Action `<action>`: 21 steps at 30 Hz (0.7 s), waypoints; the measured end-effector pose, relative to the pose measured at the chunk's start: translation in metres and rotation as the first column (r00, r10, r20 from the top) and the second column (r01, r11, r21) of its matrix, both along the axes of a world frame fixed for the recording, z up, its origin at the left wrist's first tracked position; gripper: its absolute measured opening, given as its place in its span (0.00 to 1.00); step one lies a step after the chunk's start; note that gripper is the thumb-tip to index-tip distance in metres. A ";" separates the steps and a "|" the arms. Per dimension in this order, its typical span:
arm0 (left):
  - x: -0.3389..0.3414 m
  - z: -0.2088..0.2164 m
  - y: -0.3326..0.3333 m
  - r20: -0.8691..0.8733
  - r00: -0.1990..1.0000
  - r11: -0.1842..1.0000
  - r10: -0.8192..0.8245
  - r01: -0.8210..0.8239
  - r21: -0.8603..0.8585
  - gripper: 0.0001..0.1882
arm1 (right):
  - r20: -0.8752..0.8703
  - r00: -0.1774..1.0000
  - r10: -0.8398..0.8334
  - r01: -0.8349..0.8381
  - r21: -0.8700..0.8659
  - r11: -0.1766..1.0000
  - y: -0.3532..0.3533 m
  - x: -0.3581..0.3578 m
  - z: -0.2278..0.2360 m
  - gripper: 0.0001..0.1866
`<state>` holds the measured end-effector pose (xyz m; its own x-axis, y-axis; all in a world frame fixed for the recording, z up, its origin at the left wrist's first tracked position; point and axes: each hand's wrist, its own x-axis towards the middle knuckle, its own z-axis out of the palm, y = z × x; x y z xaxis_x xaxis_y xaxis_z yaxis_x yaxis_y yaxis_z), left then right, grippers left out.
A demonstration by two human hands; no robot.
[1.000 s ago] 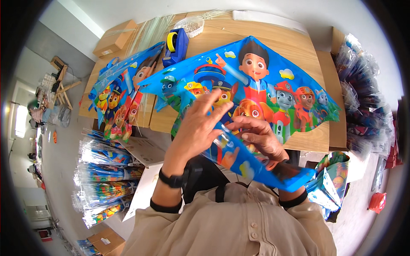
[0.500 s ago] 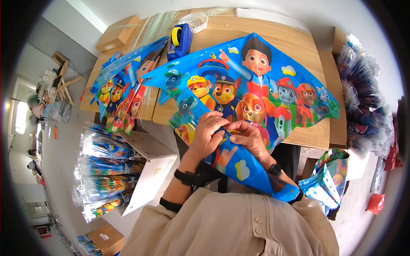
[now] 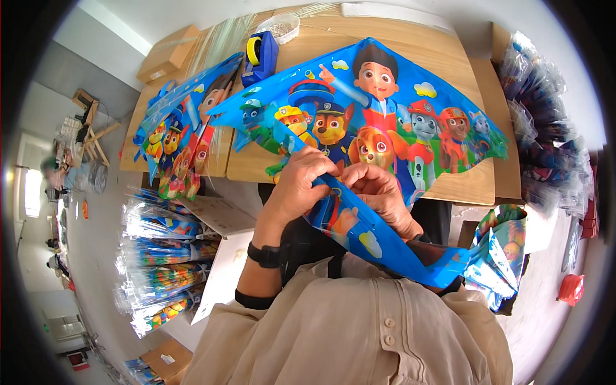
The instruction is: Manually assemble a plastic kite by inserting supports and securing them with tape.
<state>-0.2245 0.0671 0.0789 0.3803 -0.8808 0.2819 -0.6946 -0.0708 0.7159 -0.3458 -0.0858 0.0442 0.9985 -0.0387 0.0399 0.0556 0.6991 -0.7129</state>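
A blue cartoon-printed kite lies spread over the wooden table, its lower tip hanging toward my chest. My left hand and my right hand meet at the kite's near edge, both pinching the blue film close together. A dark watch sits on my left wrist. What lies between my fingertips is hidden by the fingers.
A stack of similar kites lies on the table's left end. A blue tape dispenser and a small clear bowl stand at the back. Bagged kites pile on the floor at left, more packs at right, a cardboard box behind.
The kite has been laid flatter and further over the table. My two hands came together at its near edge, the left one lowering from above.
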 end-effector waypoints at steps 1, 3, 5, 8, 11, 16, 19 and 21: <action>-0.003 0.001 -0.002 0.116 0.989 0.996 0.091 -0.087 -0.036 0.14 | 0.016 0.999 -0.027 0.028 -0.037 0.999 -0.002 0.001 0.004 0.14; -0.009 0.003 -0.007 0.225 0.958 0.983 0.179 -0.164 -0.084 0.13 | 0.051 0.998 -0.034 0.040 -0.123 0.992 -0.006 0.001 0.011 0.15; -0.014 0.003 -0.012 0.231 0.931 0.946 0.283 -0.231 -0.229 0.13 | 0.077 0.996 -0.036 0.051 -0.207 0.977 -0.009 0.001 0.016 0.15; -0.018 0.003 -0.015 0.244 0.929 0.934 0.278 -0.201 -0.295 0.13 | 0.104 0.994 -0.033 0.061 -0.274 0.960 -0.008 0.001 0.019 0.16; -0.027 -0.002 -0.019 0.119 0.938 0.881 0.327 -0.257 -0.397 0.14 | 0.117 0.987 -0.111 0.142 -0.295 0.945 -0.004 0.002 0.018 0.17; -0.030 -0.008 -0.024 0.128 0.929 0.842 0.347 -0.249 -0.479 0.14 | 0.075 0.984 -0.161 0.175 -0.234 0.956 -0.002 0.001 0.013 0.17; -0.030 -0.006 -0.024 0.193 0.917 0.849 0.348 -0.221 -0.480 0.14 | 0.123 0.976 -0.178 0.213 -0.385 0.898 -0.003 0.000 0.017 0.20; -0.029 -0.004 -0.025 0.223 0.909 0.852 0.353 -0.213 -0.478 0.13 | 0.242 0.951 -0.193 0.305 -0.632 0.712 -0.007 0.000 0.023 0.22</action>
